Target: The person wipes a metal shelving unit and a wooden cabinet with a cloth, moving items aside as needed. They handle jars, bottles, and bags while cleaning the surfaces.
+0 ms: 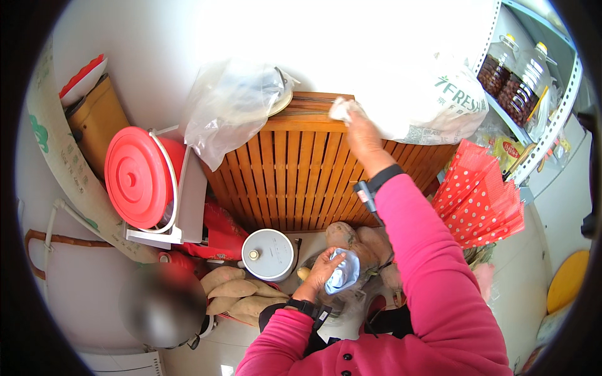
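Note:
My right hand (366,141) reaches forward and grips a crumpled white cloth or tissue (339,110). The cloth touches the top ledge (308,109) of a slatted wooden cover (287,178), between two bags. Lower down and nearer my body, my left hand (320,270) holds a light blue plastic packet (345,273) with a crinkled opening. Large pumpkins or squashes (341,235) lie on the floor just beyond that packet. A clear plastic bag (235,108) covering a round item rests on the ledge to the left, and a white printed bag (437,108) to the right.
A red lidded bucket (136,178) stands at left, above sweet potatoes (235,291) and a round white-lidded container (268,254). On the right are a red polka-dot umbrella (475,202) and a metal shelf (541,145) holding large bottles (522,89). A blurred dark round object (162,305) is at lower left.

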